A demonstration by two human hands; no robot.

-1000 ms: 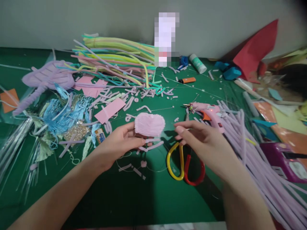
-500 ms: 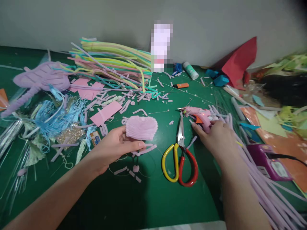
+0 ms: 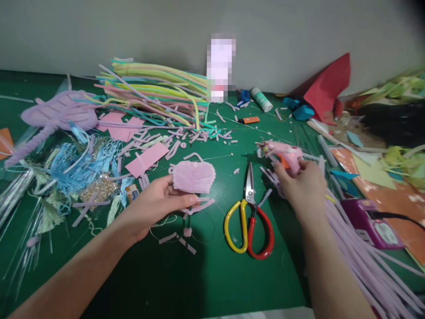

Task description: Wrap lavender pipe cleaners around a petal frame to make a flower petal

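Between the thumb and fingers of my left hand [image 3: 168, 195] is a small lilac panel of pipe cleaners [image 3: 193, 176] laid side by side, its ridged face up. My right hand [image 3: 301, 188] is closed around the handle of a pink hot glue gun [image 3: 282, 153], whose nozzle points left. Scissors [image 3: 249, 195] with one yellow and one red handle lie on the green table [image 3: 215, 283] between my hands. Below my left hand are short lilac pipe cleaner scraps [image 3: 199, 207].
A bundle of coloured pipe cleaners [image 3: 156, 84] lies at the back. Lilac pipe cleaners [image 3: 358, 261] run under my right forearm. An orange lighter [image 3: 249, 120], a purple box with a black cord [image 3: 372, 226], blue tassels [image 3: 78, 153] and a lilac pipe cleaner piece [image 3: 61, 110] lie around.
My right hand has closed on the glue gun and lifted it slightly, moving it up and to the right. My left hand keeps the lilac panel nearly where it was.
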